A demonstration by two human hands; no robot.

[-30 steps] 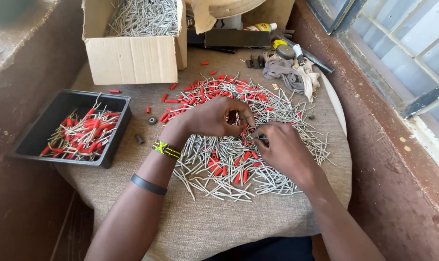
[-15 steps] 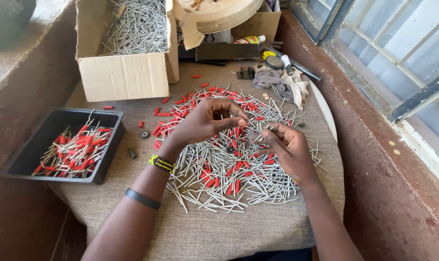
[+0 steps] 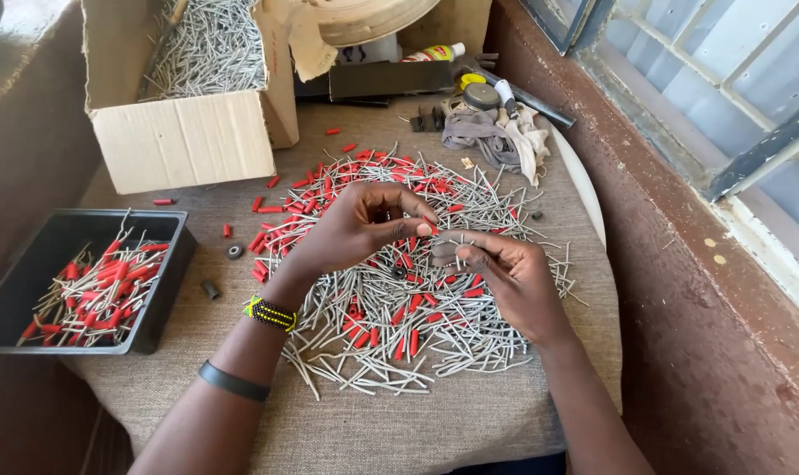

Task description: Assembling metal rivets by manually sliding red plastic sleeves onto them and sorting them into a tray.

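The small piece at the left hand (image 3: 364,224) is sitting mostly hidden behind its pinching fingertips, so its kind cannot be told; the box top is running out of frame. The right hand (image 3: 505,277) is pinching a thin grey pin (image 3: 458,252) upright, tip meeting the left fingertips. Both hands are hovering just above the pile of grey pins and red sleeves (image 3: 399,299) spreading across the cloth-covered tabletop (image 3: 470,422). Left of the left hand a black tray (image 3: 166,281) is holding sleeved pins; beyond it a cardboard box (image 3: 188,141) is holding bare pins. Beyond the right hand, rags and tools (image 3: 492,132) are lying.
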